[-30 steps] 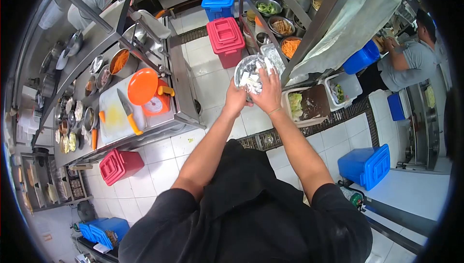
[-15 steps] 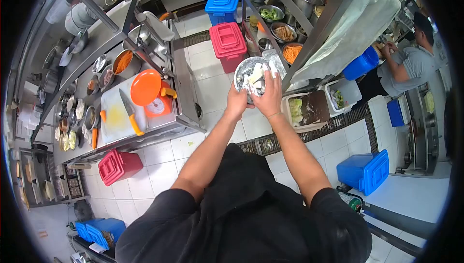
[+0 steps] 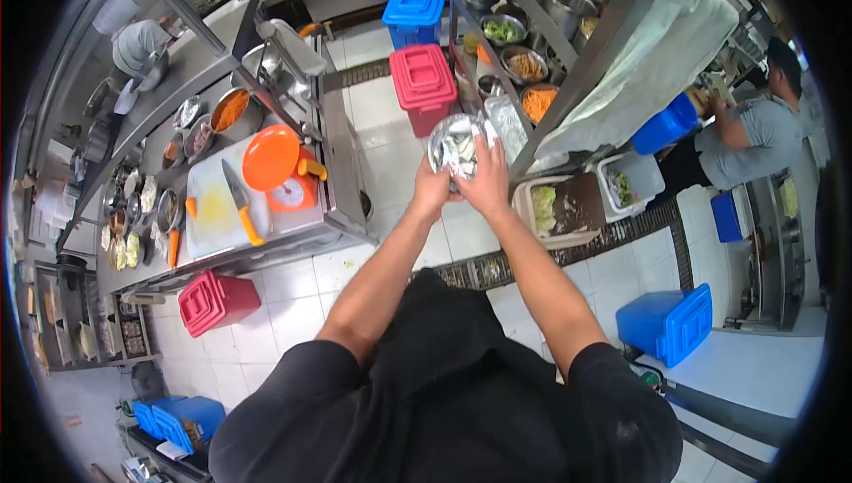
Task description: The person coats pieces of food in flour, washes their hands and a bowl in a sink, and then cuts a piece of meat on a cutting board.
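Note:
Both my hands are at a round silver metal bowl (image 3: 435, 141), held out in front of me over the floor. It contains pale pieces with some dark parts (image 3: 459, 151), coated in something white; their kind I cannot make out. My left hand (image 3: 432, 188) grips the bowl's near left side. Across its right side lies my right hand (image 3: 484, 183), with white-dusted fingers reaching forward along the rim and the pieces. The fingers partly hide the contents, and the bowl's underside is out of sight.
Left, a steel counter holds a cutting board (image 3: 206, 204), a knife (image 3: 241, 204) and an orange scale (image 3: 291, 190). A red lidded bin (image 3: 422, 79) stands ahead. Right are a steel rack post (image 3: 603, 62), a lettuce tub (image 3: 541, 239) and a co-worker (image 3: 759, 133).
My right hand has shifted slightly left and down, and its fingers now lie more along the bowl's right side. The pieces have moved about. The co-worker's hands have moved.

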The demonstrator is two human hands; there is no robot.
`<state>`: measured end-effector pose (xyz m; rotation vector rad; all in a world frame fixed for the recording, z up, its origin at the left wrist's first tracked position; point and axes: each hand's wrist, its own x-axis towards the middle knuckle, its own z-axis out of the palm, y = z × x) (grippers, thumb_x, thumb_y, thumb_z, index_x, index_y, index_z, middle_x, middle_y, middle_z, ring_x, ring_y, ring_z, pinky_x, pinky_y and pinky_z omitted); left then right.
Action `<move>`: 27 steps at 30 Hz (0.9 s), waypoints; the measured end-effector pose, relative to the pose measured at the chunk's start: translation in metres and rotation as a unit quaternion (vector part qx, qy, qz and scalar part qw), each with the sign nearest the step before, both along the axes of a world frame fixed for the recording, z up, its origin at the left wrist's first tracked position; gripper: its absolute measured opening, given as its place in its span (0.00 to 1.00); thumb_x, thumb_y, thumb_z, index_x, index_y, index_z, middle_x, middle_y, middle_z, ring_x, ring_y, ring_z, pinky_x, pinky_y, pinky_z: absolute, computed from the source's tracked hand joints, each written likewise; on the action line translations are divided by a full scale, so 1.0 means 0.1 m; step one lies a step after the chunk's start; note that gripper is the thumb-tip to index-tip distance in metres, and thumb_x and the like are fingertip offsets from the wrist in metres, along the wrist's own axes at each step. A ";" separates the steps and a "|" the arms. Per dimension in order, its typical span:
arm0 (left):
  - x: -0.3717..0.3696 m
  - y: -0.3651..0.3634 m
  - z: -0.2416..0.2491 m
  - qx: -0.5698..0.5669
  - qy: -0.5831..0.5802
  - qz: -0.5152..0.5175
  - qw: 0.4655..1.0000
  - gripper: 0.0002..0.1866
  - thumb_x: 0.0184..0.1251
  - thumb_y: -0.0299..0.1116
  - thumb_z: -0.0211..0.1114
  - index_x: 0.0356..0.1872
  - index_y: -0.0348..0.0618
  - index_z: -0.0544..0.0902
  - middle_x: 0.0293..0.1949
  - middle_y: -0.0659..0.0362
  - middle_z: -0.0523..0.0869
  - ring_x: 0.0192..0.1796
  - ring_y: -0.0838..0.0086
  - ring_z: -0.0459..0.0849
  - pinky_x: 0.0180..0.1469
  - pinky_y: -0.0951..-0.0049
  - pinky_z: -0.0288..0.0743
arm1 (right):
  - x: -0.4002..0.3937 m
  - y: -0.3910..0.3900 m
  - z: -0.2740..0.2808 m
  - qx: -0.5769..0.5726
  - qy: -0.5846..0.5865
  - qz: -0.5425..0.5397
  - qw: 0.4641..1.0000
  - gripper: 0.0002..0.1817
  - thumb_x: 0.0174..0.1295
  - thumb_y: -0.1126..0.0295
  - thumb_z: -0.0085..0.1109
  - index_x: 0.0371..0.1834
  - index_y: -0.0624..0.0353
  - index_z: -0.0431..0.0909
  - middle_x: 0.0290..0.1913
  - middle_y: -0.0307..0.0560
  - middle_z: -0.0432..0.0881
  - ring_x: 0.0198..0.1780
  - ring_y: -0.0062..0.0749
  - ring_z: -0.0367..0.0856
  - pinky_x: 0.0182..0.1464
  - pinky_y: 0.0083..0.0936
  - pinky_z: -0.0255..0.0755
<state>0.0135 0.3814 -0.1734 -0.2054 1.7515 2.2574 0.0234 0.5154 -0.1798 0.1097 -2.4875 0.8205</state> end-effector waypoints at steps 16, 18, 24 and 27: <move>-0.03 0.04 -0.07 -0.012 -0.043 -0.017 0.999 0.23 0.78 0.32 0.52 0.70 0.42 0.65 0.53 0.49 0.85 0.42 0.66 0.89 0.24 0.69 0.87 | -0.03 0.02 -0.11 0.006 -0.012 0.006 1.000 0.50 0.48 0.58 0.76 0.74 0.65 0.61 0.65 0.75 0.69 0.71 0.77 0.62 0.71 0.59 0.61; 0.02 0.03 0.00 -0.020 -0.049 -0.028 0.998 0.23 0.80 0.31 0.49 0.72 0.43 0.65 0.55 0.49 0.83 0.44 0.65 0.89 0.26 0.68 0.88 | 0.04 0.02 0.05 0.001 0.025 0.008 1.000 0.49 0.49 0.60 0.76 0.73 0.65 0.62 0.63 0.75 0.70 0.70 0.76 0.64 0.71 0.58 0.61; 0.09 0.16 -0.02 -0.047 -0.070 -0.013 0.996 0.24 0.78 0.29 0.49 0.73 0.43 0.63 0.57 0.49 0.82 0.43 0.64 0.88 0.25 0.69 0.87 | 0.04 0.10 -0.20 -0.005 -0.014 -0.038 0.999 0.48 0.48 0.59 0.76 0.73 0.63 0.64 0.65 0.77 0.70 0.71 0.73 0.65 0.73 0.57 0.60; 0.07 0.23 -0.28 -0.030 -0.082 -0.014 0.996 0.25 0.79 0.29 0.48 0.74 0.46 0.63 0.58 0.49 0.82 0.42 0.63 0.89 0.25 0.68 0.88 | 0.02 0.16 -0.44 -0.007 -0.034 -0.043 0.998 0.49 0.48 0.59 0.76 0.74 0.61 0.64 0.66 0.77 0.70 0.71 0.73 0.65 0.73 0.57 0.60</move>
